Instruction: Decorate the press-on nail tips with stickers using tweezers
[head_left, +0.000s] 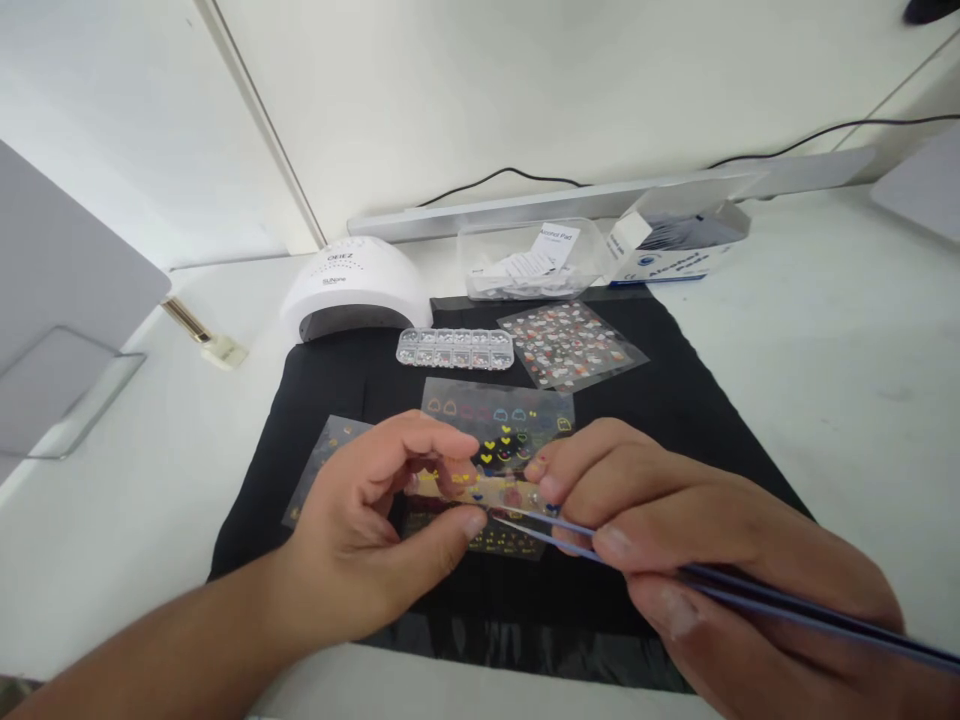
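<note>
My left hand (pixel 375 510) is closed on a clear nail sticker sheet (pixel 499 405), its thumb at the near side and its fingers curled round. Yellow hearts, small faces and outlined shapes are printed on the sheet. In my right hand (pixel 690 520) is a pair of blue tweezers (pixel 577 540), with tips slightly apart close to my left thumb, over the sheet. Fingers of my right hand are at the sheet's right edge. Whether the tips hold anything is too small to tell. A second clear sheet (pixel 322 460) lies partly hidden behind my left hand.
On the black mat (pixel 300 400) are a rhinestone case (pixel 455 349) and a patterned sticker sheet (pixel 570 343). Behind stand a white nail lamp (pixel 352 285), a clear plastic box (pixel 480 245) with packets and an alcohol pad box (pixel 675 245). A nail polish bottle (pixel 223 350) lies left.
</note>
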